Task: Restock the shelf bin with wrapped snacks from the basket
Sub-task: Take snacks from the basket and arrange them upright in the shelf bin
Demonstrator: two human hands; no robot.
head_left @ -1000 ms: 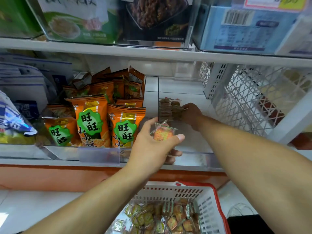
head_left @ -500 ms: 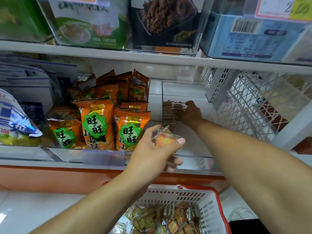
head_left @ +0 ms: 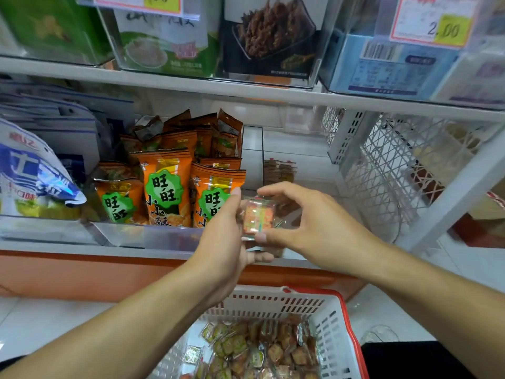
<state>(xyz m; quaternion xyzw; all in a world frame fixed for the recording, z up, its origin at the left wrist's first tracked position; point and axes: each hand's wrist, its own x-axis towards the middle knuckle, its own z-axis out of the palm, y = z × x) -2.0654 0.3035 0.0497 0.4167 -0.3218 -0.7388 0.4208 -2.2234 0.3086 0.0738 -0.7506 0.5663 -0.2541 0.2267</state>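
Both hands are meeting on one wrapped snack (head_left: 258, 216): the left hand (head_left: 222, 242) is grasping its left edge while the right hand (head_left: 314, 222) is pinching it top and bottom. Behind the grip a stack of snacks (head_left: 278, 170) is sitting in the clear shelf bin (head_left: 300, 162); below it the basket (head_left: 336, 337) is holding more.

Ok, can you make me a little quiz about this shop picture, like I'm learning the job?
1. True or false: both hands touch the snack.
2. What colour is the basket rim? A red, B blue, C green.
3. Fill in: the orange bags sit to the ____ of the snack.

Key: 1 true, the left hand and right hand both pinch it. 2 A. 3 left.
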